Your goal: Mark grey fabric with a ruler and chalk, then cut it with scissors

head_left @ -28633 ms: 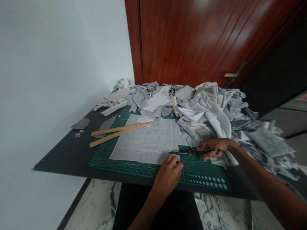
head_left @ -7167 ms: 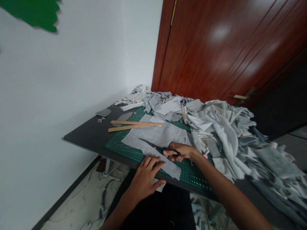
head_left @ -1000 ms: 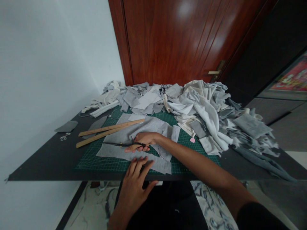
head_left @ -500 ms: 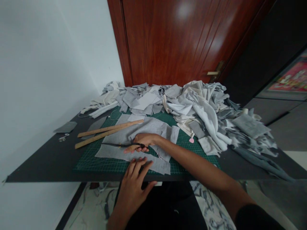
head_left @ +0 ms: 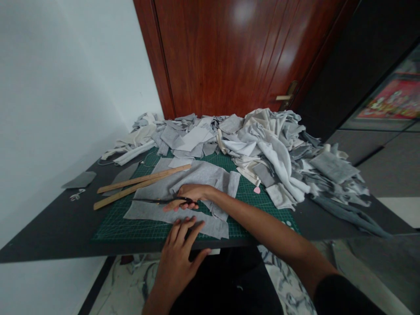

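Note:
My right hand [head_left: 185, 197] is closed around the handles of black scissors [head_left: 149, 201], whose blades point left over a light grey piece of fabric [head_left: 147, 212]. A cut runs through that fabric, with a strip of it on the near side and the larger, partly folded part [head_left: 210, 173] beyond. My left hand [head_left: 182, 245] has its fingers spread, the fingertips resting on the near strip by the table edge. Beneath the fabric lies a green cutting mat [head_left: 111, 227]. How far apart the blades are I cannot tell.
Two wooden rulers [head_left: 131, 188] cross the mat's left part. Scraps [head_left: 193, 138] heap along the back, and a larger fabric pile [head_left: 278, 157] stands at the right. A pink chalk-like piece [head_left: 257, 190] lies on the mat. The dark table [head_left: 42, 232] ends close to my body.
The whole view has shifted slightly, so the table appears a little further left. Both hands, the scissors and the fabric keep nearly the same positions relative to one another.

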Demonstrator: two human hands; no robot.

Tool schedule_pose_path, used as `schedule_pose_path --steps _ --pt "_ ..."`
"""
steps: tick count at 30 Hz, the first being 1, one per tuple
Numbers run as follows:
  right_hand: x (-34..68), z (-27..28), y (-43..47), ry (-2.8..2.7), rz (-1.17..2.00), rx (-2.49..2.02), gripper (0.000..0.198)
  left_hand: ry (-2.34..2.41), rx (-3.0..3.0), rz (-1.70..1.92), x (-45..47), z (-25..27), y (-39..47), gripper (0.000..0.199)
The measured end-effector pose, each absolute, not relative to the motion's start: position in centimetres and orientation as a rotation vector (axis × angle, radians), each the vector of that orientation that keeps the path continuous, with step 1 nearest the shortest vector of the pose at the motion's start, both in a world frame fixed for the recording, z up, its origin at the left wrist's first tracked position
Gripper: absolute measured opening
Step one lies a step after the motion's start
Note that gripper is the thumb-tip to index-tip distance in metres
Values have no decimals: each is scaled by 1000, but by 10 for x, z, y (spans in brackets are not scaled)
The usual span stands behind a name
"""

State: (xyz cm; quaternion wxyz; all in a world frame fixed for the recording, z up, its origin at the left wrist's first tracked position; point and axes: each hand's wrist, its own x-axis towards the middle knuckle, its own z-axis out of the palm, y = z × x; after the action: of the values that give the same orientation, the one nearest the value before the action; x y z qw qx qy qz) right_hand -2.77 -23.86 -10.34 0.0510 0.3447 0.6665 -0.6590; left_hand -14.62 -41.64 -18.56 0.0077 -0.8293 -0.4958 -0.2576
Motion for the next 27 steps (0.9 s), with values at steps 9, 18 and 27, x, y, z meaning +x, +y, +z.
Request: schedule_pose_path --steps 9,18,27 --pt "-28 -110 -236 2043 -2028 1057 41 -1512 -2586 -809 -147 -187 -415 55" --pt "-26 -104 -240 2070 -2024 1053 40 -1529 -2574 -793 -148 -190 -415 56" --pt "-26 -105 -240 2084 -2026 1047 44 -1512 -2563 -817 -147 -187 -415 56"
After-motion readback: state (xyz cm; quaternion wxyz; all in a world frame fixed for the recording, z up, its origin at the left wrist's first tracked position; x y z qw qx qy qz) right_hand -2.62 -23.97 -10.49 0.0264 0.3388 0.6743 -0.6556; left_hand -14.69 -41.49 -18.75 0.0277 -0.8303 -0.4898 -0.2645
